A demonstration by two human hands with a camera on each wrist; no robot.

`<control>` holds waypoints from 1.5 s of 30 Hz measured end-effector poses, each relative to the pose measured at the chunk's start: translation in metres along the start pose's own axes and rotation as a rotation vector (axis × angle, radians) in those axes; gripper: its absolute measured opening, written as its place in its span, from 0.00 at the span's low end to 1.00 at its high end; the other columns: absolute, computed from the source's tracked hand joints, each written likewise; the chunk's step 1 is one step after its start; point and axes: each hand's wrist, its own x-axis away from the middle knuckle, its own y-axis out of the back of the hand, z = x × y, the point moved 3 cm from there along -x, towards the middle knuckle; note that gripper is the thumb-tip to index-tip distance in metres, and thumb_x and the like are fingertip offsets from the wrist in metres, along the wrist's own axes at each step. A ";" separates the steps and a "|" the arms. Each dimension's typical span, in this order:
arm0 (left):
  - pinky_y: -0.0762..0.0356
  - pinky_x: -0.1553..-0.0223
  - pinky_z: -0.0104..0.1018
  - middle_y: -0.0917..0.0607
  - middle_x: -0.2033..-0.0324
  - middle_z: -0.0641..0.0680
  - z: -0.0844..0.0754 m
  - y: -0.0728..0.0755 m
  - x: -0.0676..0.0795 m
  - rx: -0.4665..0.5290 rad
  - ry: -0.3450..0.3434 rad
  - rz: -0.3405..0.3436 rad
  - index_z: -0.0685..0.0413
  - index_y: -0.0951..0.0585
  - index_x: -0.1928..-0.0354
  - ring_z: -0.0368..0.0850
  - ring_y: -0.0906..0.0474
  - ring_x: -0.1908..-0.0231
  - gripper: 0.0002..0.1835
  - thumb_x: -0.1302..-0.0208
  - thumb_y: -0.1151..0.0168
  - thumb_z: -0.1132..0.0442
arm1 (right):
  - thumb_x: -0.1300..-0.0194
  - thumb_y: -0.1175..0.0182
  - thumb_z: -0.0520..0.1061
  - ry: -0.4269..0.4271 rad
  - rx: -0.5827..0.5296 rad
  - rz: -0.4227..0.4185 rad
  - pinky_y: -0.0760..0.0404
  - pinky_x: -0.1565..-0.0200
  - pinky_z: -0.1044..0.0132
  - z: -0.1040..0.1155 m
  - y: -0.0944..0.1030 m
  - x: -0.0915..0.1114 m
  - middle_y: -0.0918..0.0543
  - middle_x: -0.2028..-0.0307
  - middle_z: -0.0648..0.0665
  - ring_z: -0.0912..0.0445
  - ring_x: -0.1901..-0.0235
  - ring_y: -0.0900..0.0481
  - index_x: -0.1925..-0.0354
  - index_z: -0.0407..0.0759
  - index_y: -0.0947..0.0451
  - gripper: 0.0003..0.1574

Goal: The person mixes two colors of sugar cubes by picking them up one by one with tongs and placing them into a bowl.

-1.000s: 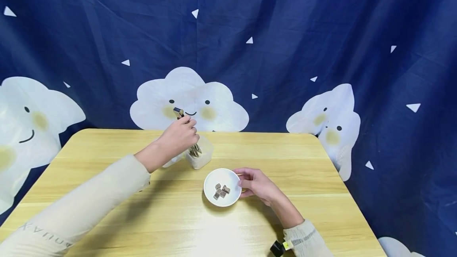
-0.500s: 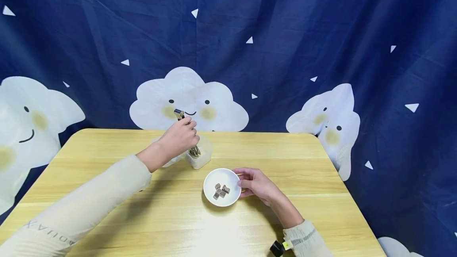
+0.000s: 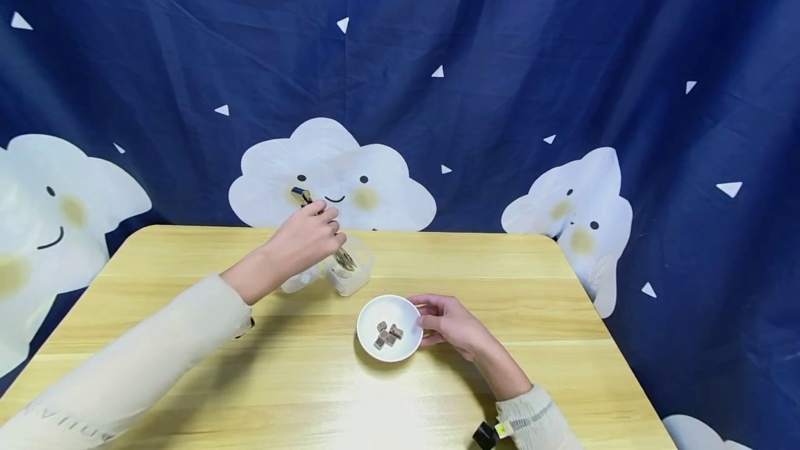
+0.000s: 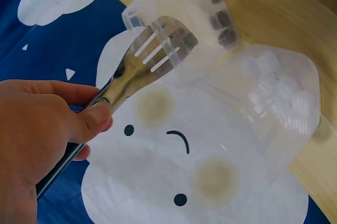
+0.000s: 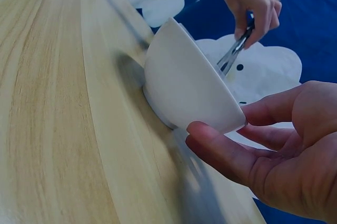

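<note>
My left hand [image 3: 306,238] grips a pair of metal tongs [image 4: 138,74] with a slotted head. Their handle end sticks up past the fingers, and the head slants down over a clear plastic container [image 3: 348,288]. Several brown cubes [image 4: 221,20] show at that container's bottom in the left wrist view; nothing shows between the tong ends. My right hand [image 3: 450,325] holds the near right side of a white bowl [image 5: 184,77], thumb against its outer wall and fingers at the rim. Several brown cubes [image 3: 387,335] lie inside the bowl.
Beside the first container stands a second clear container [image 4: 310,79] with white pieces in it, partly behind the left hand in the head view. Both stand on a wooden table [image 3: 512,283]. A blue cloud-print curtain [image 3: 400,75] hangs behind the table's far edge.
The left hand has shifted slightly left, and the tongs now lean more, their handle end further left. The right hand, the bowl and its cubes have stayed put.
</note>
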 end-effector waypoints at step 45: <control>0.27 0.56 0.44 0.12 0.68 0.44 -0.022 0.064 0.040 0.291 0.106 -0.381 0.48 0.12 0.60 0.46 0.26 0.66 0.14 0.38 0.42 0.73 | 0.29 0.43 0.33 -0.009 -0.002 -0.001 0.10 0.56 0.53 0.000 0.000 0.001 0.18 0.52 0.34 0.54 0.60 0.14 0.30 0.31 0.30 0.30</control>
